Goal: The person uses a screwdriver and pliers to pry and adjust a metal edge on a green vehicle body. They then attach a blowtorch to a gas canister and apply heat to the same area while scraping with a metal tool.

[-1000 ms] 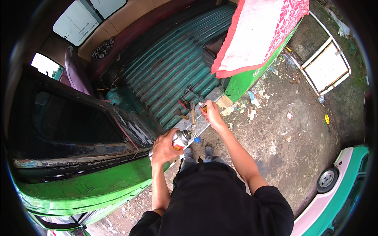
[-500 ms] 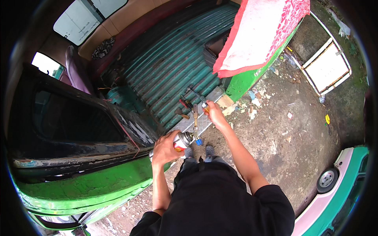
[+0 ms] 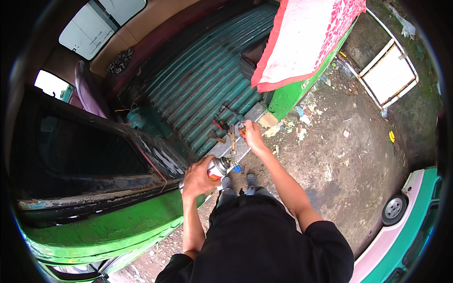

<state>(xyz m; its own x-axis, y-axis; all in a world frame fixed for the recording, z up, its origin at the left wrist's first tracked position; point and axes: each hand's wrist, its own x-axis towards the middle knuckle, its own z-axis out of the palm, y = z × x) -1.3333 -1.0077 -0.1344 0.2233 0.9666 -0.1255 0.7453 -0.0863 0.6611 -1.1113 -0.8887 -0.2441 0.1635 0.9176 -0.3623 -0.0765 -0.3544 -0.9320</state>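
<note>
My left hand [image 3: 196, 177] is closed around a white, red and silver gas canister [image 3: 216, 168]. A brass torch head [image 3: 233, 144] with a blue knob [image 3: 237, 168] is attached at its top, the tube pointing up and away from me. Beside the tube's tip, my right hand [image 3: 253, 135] grips a small yellow object [image 3: 242, 129], which looks like a lighter; whether a flame is there I cannot tell. Behind them, several tools [image 3: 218, 137], hard to make out, lie on the ribbed teal vehicle floor [image 3: 193, 80] and by its metal tread-plate step [image 3: 252, 117].
A black-framed window panel [image 3: 89, 151] and green body [image 3: 108, 210] border my left. A red-edged cloth [image 3: 302, 47] hangs over a green panel at upper right. A white frame [image 3: 387, 73] lies beyond littered concrete [image 3: 339, 160]. A pink-and-teal vehicle [image 3: 424, 212] is at lower right.
My right hand shifts slightly beside the torch tip, still gripping the small object. The left hand keeps hold of the canister. The background shifts slightly in view.
</note>
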